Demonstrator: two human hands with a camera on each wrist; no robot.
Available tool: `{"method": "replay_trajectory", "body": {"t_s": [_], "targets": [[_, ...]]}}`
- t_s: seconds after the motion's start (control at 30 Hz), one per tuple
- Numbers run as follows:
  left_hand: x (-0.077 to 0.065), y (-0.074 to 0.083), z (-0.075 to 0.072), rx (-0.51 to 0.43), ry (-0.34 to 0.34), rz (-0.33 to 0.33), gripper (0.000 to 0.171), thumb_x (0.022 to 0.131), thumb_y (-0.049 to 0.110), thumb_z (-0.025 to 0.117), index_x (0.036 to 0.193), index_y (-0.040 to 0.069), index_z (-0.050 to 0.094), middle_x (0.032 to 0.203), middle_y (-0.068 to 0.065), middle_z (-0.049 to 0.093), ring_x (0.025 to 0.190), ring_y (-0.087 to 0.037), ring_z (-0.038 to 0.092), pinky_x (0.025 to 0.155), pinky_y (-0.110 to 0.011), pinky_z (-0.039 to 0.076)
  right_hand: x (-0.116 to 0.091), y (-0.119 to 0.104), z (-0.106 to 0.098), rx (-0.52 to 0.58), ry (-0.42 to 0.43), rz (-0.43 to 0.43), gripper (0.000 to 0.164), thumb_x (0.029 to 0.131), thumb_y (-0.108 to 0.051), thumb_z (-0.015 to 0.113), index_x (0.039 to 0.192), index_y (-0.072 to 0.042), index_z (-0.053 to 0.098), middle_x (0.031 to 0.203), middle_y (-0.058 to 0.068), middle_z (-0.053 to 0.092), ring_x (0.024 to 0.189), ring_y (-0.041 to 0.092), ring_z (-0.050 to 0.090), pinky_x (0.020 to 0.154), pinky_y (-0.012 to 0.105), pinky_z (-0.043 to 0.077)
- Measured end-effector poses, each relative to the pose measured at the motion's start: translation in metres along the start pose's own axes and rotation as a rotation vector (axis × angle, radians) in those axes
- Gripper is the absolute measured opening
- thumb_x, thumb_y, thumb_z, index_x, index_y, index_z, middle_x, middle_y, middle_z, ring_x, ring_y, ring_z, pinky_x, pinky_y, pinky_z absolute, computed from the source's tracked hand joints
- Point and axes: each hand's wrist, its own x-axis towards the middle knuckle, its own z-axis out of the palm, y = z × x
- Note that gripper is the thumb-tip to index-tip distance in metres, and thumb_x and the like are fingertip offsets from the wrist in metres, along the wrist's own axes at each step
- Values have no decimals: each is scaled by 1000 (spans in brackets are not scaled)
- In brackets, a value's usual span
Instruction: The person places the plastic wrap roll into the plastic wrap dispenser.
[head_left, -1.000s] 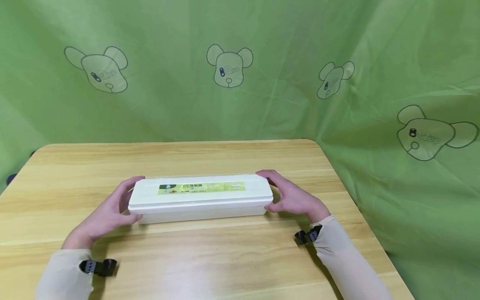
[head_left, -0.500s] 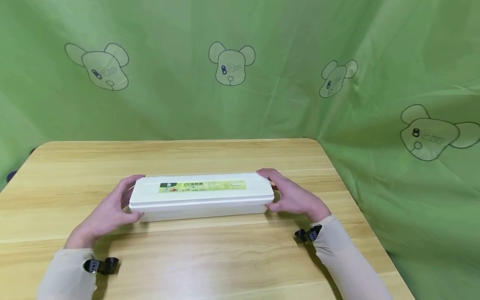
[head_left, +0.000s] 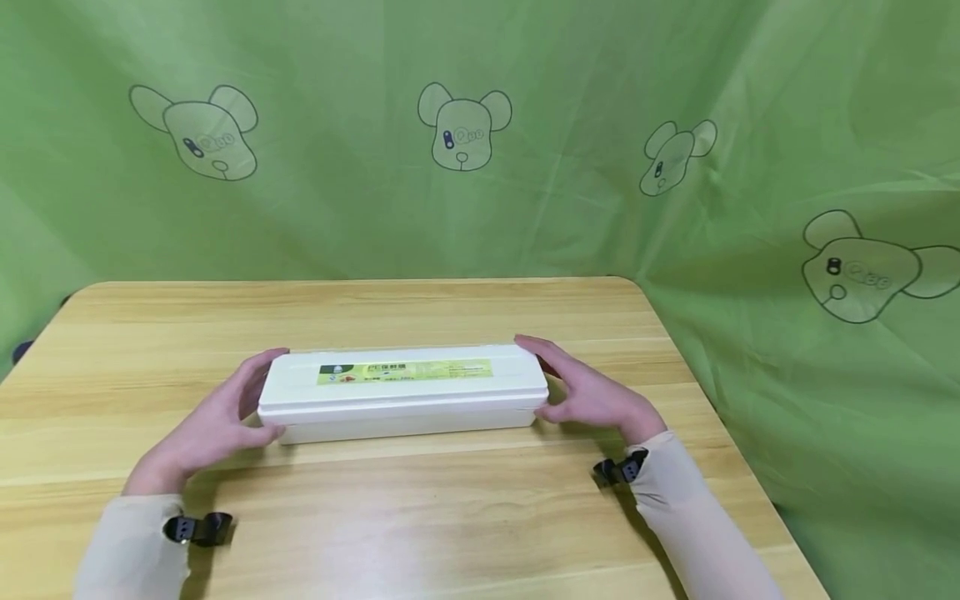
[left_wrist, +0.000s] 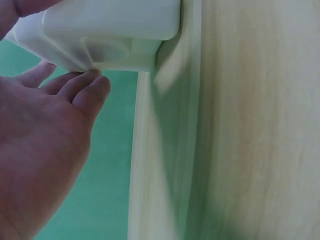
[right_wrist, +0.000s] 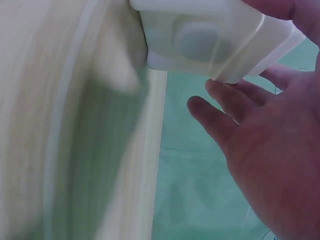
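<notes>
A long white cling film box (head_left: 405, 417) with its lid down lies crosswise on the wooden table. A green and yellow label (head_left: 405, 372) runs along its lid. My left hand (head_left: 217, 421) grips the left end, thumb at the near edge and fingers round the far side. At the opposite end my right hand (head_left: 592, 393) holds the box in the same way. In the left wrist view, fingertips (left_wrist: 92, 90) touch the white end wall's far edge. The right wrist view has fingers (right_wrist: 230, 97) reaching under that end's far edge, some touching it. What is inside the box is hidden.
The pale wooden table (head_left: 420, 517) extends around the box on all sides. A green curtain (head_left: 330, 217) printed with mouse heads hangs behind the table and along its right side. Black wrist cameras (head_left: 198, 529) sit on both sleeves.
The view has shifted very slightly. My right hand has moved a touch to the right at its end of the box. Both hands stay on the box, and its lid stays down.
</notes>
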Motion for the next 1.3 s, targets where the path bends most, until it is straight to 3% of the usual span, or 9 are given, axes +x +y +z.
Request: {"method": "replay_trajectory", "body": {"t_s": [0.13,0.27,0.47,0.7,0.9,1.3], "targets": [[0,0,-2,-24,-11,14,98,77,-8,74,155,4,15,158,-22,19,142,-45,19,102,-7,27,-1,2,-1,40,-1,-7,98,77,5,76,157,-17,24,157,3,25,141,27,29,115,53,24],[-1,-1,-2,-35,-13,8,98,78,-8,73,156,6,15,159,-21,19,142,-44,19,103,-7,28,-1,3,0,-21,33,3,97,74,1,79,155,-19,30,154,-2,30,141,22,29,115,50,24],[0,0,-2,4,3,-27,97,78,-4,76,156,8,19,158,-20,22,140,-43,26,100,-9,33,-2,1,0,-104,65,2,96,69,-3,81,152,-23,36,151,-4,36,139,21,31,114,51,24],[1,0,-2,55,12,-20,97,76,-4,78,154,4,20,156,-23,26,138,-44,31,99,-10,34,0,3,1,-132,61,-30,97,67,-1,80,151,-21,36,149,-3,36,137,19,34,114,46,27],[-1,1,-3,80,12,-19,98,77,1,79,155,4,20,156,-22,27,138,-43,31,100,-8,31,1,4,2,-99,50,-37,98,68,2,78,152,-22,33,150,-3,34,138,20,33,114,45,27],[-2,2,-3,44,-1,-42,100,78,2,79,157,10,18,158,-20,22,140,-41,27,101,-7,29,0,6,4,-46,43,-20,98,73,1,80,153,-24,30,152,-3,30,140,21,30,116,46,23]]}}
